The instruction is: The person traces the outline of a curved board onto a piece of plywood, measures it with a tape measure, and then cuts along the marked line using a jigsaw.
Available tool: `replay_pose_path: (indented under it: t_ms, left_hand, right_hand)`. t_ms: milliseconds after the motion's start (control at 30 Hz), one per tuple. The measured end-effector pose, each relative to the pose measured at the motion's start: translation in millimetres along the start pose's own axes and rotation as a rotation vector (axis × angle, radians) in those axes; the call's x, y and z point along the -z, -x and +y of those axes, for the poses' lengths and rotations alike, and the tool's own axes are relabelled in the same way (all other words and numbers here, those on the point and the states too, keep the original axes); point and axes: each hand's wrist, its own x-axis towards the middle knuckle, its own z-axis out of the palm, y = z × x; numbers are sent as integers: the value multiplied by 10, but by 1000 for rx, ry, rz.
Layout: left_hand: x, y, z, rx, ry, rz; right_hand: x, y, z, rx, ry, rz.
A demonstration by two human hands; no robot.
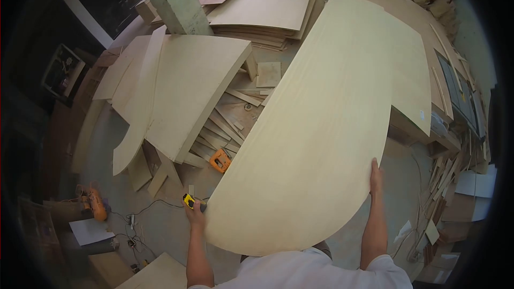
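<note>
A long, pale plywood sheet (316, 128) with a rounded near end stretches from my waist toward the back, its far part overlapping other boards. On its right edge my right hand (376, 176) is closed, with the thumb along the top face and the other fingers hidden beneath. My left hand (196, 215), at the sheet's left edge near the rounded end, is wrapped round a yellow and black tape measure (190, 201). An orange power tool (220, 160) lies on the floor just beyond the left edge of the sheet.
A plywood bench (198, 69) with a curved strip (140, 112) on it stands left, near a concrete pillar (174, 0). Scrap strips (217, 128) litter the floor. Cables run by an orange tool (97, 203). Stacked sheets (267, 2) lie behind; offcuts (444, 182) are piled right.
</note>
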Motion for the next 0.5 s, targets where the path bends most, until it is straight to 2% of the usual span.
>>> replay_pose_path:
  t_ms: [67, 133, 267, 400, 500]
  left_hand:
    - [152, -148, 77, 10, 47, 55]
    - [441, -424, -182, -1, -19, 15]
    - [977, -1025, -182, 53, -1, 53]
    - [1556, -1695, -462, 58, -14, 45]
    - [2037, -2180, -380, 16, -26, 42]
  right_hand:
    - [-329, 84, 54, 50, -25, 19]
    - [-554, 250, 176, 90, -24, 46]
    - [-1403, 666, 250, 141, -59, 51]
    - [-2220, 1125, 190, 71, 5, 56]
    - [-2852, 1292, 238, 113, -52, 39]
